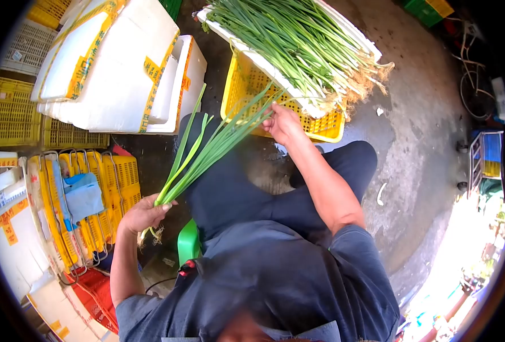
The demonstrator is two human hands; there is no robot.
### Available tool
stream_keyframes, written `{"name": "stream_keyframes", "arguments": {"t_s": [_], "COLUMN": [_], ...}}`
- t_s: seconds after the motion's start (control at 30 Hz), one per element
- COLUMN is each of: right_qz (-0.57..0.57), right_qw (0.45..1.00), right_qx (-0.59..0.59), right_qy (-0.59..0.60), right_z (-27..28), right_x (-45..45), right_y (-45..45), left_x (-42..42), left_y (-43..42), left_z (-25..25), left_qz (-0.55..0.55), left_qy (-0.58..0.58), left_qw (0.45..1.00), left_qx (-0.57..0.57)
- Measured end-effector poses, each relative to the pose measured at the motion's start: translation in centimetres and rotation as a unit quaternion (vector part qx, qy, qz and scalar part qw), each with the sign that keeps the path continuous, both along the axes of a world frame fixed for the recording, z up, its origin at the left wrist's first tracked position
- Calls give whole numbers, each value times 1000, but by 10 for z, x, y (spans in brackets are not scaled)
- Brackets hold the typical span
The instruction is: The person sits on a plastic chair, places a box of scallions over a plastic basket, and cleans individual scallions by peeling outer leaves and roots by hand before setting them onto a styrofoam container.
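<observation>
1. A bunch of green onions is held slantwise above the person's lap, its roots toward the lower left and its leaves fanned toward the upper right.
2. The stems are clamped in the left hand, just above the roots, with the thumb laid across them.
3. The leaves are pinched near their tips by the right hand, whose fingers are brought together.
4. A larger pile of green onions is heaped in a white foam box, with roots hung over its right end.
5. The box is set over a yellow crate on the wet floor.
6. A green stool is partly covered by the seated person.
7. White foam boxes are stacked at the upper left.
</observation>
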State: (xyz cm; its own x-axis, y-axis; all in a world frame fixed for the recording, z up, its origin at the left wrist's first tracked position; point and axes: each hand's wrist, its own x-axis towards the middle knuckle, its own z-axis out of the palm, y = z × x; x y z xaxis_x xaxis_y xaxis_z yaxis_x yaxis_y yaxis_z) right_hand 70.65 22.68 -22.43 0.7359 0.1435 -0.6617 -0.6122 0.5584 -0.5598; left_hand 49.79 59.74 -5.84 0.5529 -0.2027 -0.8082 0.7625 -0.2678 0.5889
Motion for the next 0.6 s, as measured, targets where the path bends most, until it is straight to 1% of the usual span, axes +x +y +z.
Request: {"name": "stream_keyframes", "arguments": {"t_s": [0.1, 0.13, 0.3, 0.5, 0.6], "right_qz": [-4, -3, 34, 39, 48], "right_qw": [1000, 999, 999, 993, 987], "right_qx": [-2, 6, 21, 106, 145], "right_qy": [-30, -35, -34, -32, -52], "right_z": [8, 9, 2, 12, 5], "right_x": [15, 17, 22, 27, 28], "right_y": [7, 8, 11, 10, 10], "left_x": [-5, -7, -13, -15, -17], "left_y": [5, 8, 15, 19, 19], "left_z": [5, 4, 2, 1, 0], "left_qz": [-12, 1, 7, 2, 4], "left_qy": [-10, 2, 10, 16, 20], "left_qw": [1000, 1000, 1000, 1000, 1000], "left_qx": [25, 29, -5, -5, -2]}}
